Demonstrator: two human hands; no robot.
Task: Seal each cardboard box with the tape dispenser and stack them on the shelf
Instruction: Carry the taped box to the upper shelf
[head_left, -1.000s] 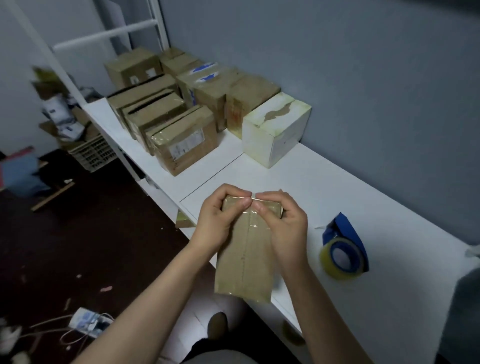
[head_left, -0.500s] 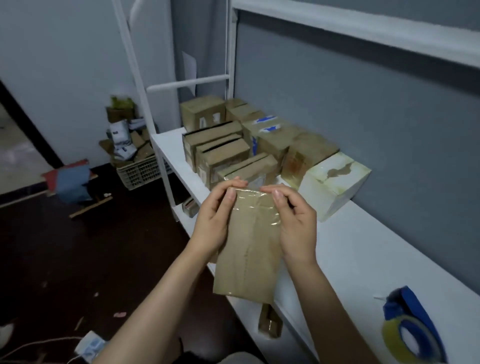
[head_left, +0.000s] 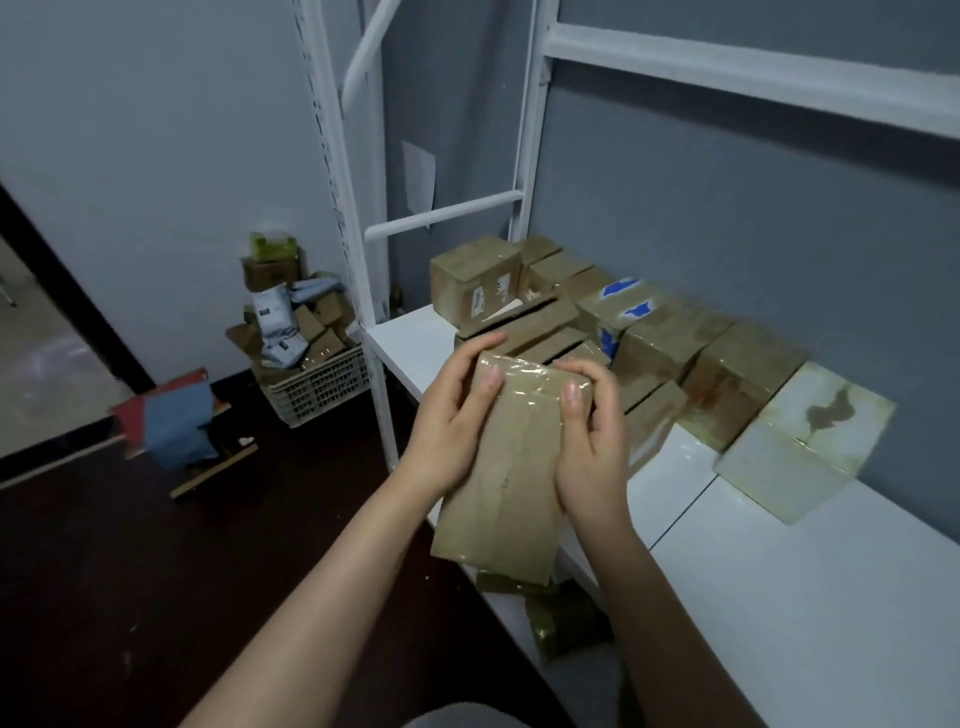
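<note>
A flat brown cardboard box (head_left: 506, 483) with clear tape over its top end is held up above the front edge of the white shelf (head_left: 810, 587). My left hand (head_left: 449, 415) grips its left side, thumb on the front face. My right hand (head_left: 592, 447) grips its right side, thumb near the top corner. Several sealed cardboard boxes (head_left: 670, 343) stand in rows at the shelf's left end, and a white stained box (head_left: 802, 441) closes the row on the right. The tape dispenser is out of view.
White shelf uprights (head_left: 358, 291) and a crossbar (head_left: 447, 213) rise at the left; an upper shelf board (head_left: 753, 78) runs overhead. A plastic basket (head_left: 317, 387) piled with packages sits on the dark floor. Small boxes (head_left: 561, 618) lie on a lower level under the held box.
The view has swung left and up, so the tape dispenser has left the frame. The box has been lifted off the shelf and carried towards the stacked boxes, both hands still on it.
</note>
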